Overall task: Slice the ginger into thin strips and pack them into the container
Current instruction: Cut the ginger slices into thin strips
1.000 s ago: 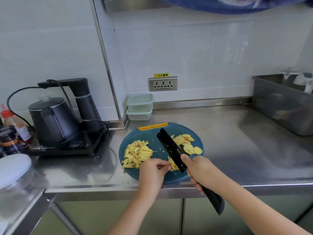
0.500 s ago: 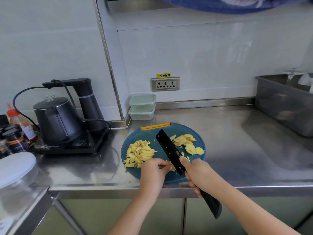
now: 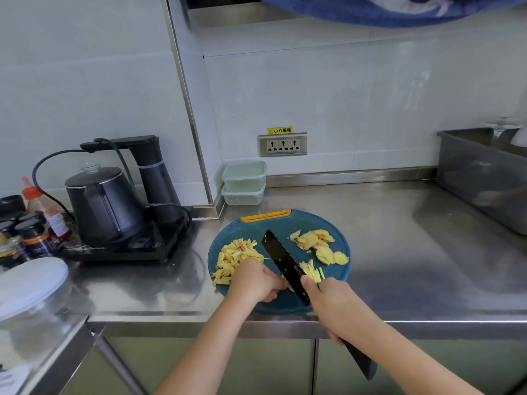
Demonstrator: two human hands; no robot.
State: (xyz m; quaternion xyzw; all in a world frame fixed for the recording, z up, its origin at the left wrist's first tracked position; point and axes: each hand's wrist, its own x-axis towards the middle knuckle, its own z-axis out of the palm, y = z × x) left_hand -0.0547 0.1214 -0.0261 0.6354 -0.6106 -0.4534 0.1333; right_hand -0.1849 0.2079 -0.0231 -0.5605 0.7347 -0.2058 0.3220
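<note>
The right hand [image 3: 333, 306] is closed tight around the handle of the black knife [image 3: 285, 263]. The blade is down on the round blue board [image 3: 256, 232]. The left hand [image 3: 255, 282] is curled up, with its fingers right by the blade. It hides what is under it, so I cannot tell if it holds anything. A pile of ginger strips [image 3: 232, 259] lies left of the blade, and ginger slices [image 3: 319, 243] lie to its right. Two stacked containers [image 3: 243, 182] sit by the wall, behind the board.
</note>
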